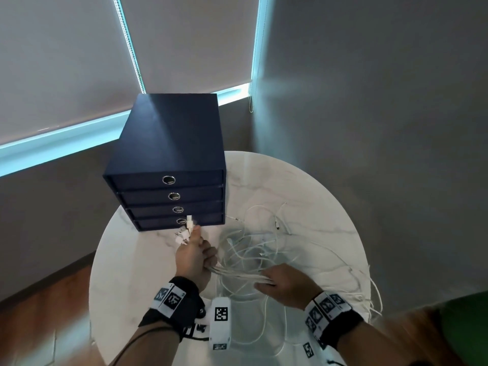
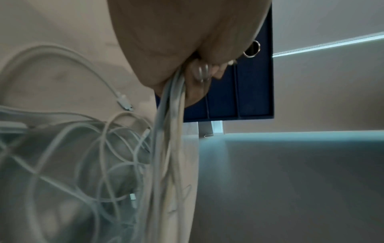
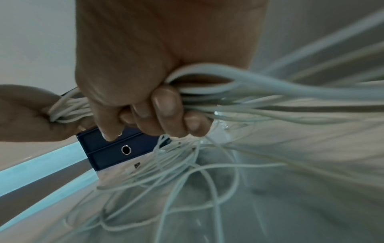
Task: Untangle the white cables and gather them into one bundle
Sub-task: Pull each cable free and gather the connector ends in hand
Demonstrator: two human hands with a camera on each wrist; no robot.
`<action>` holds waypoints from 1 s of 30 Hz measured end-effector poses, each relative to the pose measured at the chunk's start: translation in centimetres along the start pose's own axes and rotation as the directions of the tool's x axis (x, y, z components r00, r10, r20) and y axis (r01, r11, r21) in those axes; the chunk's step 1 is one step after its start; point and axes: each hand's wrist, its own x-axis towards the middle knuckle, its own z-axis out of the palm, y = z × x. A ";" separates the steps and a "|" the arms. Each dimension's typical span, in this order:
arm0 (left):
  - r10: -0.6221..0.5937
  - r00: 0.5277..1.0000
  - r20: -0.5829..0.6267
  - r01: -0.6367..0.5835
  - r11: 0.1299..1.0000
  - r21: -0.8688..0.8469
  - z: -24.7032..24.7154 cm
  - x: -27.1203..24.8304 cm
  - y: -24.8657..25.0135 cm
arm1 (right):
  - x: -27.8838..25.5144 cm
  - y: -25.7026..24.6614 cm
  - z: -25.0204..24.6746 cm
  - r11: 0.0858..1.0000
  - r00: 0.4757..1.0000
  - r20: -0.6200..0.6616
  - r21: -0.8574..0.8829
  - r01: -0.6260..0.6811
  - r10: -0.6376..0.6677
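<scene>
- Your left hand (image 1: 194,256) grips the cables (image 1: 253,249) in a fist near their plug ends (image 1: 184,233), close to the drawers (image 1: 169,165).
- Your right hand (image 1: 286,285) has its fingers (image 3: 166,105) curled round the same strands, further along.
- The held run lies left to right between your fists, just above the tabletop (image 1: 317,186).
- The loose tangle lies beyond it and trails right, nearer your right hand; it looks best placed to draw the slack in.

Just beyond the fingers (image 3: 166,106), dark blue four-drawer box (image 1: 169,143) with ring pulls, standing on round white marble surface (image 1: 317,196); farther off, grey roller blinds (image 1: 66,62), and wooden floor (image 1: 47,313) below.
</scene>
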 end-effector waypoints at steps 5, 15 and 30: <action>-0.042 0.999 0.013 0.041 0.997 0.073 -0.4 -0.6 -1.4 | -1.9 3.4 -1.6 0.992 0.986 0.132 0.058 -0.115 0.107; -0.024 1.000 0.006 0.023 0.993 0.120 1.0 -1.5 -3.4 | 1.2 8.2 -3.3 0.512 0.670 -0.034 0.674 -0.533 0.741; -0.013 0.999 0.049 0.009 0.997 0.078 1.7 -1.3 -2.1 | 5.1 -0.9 -9.0 0.318 0.709 -0.306 0.940 0.121 0.636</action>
